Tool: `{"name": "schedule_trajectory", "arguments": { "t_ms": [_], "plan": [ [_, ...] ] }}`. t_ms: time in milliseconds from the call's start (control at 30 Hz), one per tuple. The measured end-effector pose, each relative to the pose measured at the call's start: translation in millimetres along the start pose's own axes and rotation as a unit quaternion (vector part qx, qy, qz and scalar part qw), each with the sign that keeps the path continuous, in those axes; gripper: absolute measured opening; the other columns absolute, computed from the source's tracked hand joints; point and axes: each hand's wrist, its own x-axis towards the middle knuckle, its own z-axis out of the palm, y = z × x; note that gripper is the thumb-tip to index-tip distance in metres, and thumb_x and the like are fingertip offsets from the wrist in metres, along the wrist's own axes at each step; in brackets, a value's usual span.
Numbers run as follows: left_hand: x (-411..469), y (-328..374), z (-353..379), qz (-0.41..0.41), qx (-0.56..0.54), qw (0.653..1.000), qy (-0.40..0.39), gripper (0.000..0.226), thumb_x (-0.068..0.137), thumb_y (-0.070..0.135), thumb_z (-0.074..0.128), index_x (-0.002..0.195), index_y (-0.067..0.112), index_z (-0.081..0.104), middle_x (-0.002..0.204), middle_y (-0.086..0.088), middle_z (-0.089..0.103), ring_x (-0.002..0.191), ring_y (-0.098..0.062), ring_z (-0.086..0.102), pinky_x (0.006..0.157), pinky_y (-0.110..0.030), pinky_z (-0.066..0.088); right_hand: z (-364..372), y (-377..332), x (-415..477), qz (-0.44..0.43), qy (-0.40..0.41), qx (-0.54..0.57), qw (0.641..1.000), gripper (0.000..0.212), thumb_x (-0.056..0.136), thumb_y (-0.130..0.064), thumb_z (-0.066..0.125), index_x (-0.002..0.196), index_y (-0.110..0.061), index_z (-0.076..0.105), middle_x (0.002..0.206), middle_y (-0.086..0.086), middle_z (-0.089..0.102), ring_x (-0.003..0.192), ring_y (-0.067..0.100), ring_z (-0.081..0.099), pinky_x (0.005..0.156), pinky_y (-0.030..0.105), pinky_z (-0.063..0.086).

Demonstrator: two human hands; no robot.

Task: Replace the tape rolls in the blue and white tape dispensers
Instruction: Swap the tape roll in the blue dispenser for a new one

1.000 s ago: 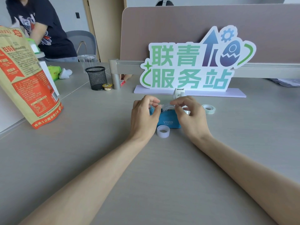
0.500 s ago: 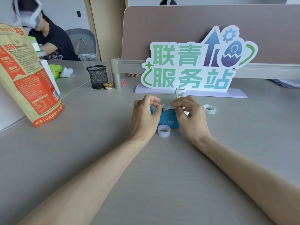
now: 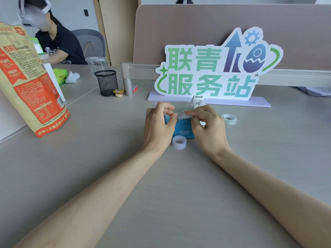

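The blue tape dispenser (image 3: 182,130) stands on the grey desk between my hands. My left hand (image 3: 157,126) grips its left end, thumb and fingers curled over the top. My right hand (image 3: 206,126) pinches the tape roll (image 3: 181,115) seated in the top of the dispenser; only a white sliver of it shows. The white tape dispenser (image 3: 197,102) stands just behind my right hand, partly hidden. A loose whitish tape roll (image 3: 179,142) lies in front of the blue dispenser. Another clear roll (image 3: 229,119) lies flat to the right.
A green and blue sign (image 3: 211,68) on a white base stands behind the dispensers. A large orange bag (image 3: 30,83) leans at the left. A black mesh cup (image 3: 107,82), a small jelly cup (image 3: 118,92) and a seated person (image 3: 53,42) are at the back left.
My hands stay on the blue dispenser; the right fingers have shifted slightly left over the roll. The person at the back left has leaned down.
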Motion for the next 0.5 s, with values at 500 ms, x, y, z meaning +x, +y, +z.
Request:
{"name": "schedule_trajectory", "arguments": {
  "t_ms": [500],
  "plan": [
    [4,-11,-14,-0.103,-0.089,0.988,0.068,0.016,0.088,0.014,0.060,0.095,0.020,0.047,0.087,0.017,0.054,0.100,-0.020,0.054,0.081,-0.022,0.041,0,0,1,-0.013,-0.066,-0.033,0.997,0.040,0.092,-0.007,0.050,0.130,-0.015,0.056,0.127,0.000,0.054,0.102,0.003,0.046,0.080,-0.004,0.031]
  ]
}}
